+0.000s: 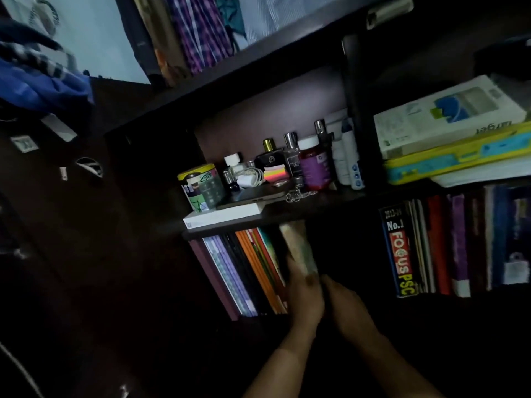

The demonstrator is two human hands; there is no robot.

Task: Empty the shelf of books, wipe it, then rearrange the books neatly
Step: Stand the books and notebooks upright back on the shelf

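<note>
While the left hand (304, 297) grips a thin pale book (298, 248), the right hand's (344, 305) grip is unclear.

One head view looks forward and down, tilted, close to a dark shelf (287, 214). Both forearms enter from below.

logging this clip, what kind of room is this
Probably a bedroom or study corner at home: a dark shelf unit holds perfume bottles above upright books, and clothes hang up top. The left hand grips one book.
</note>
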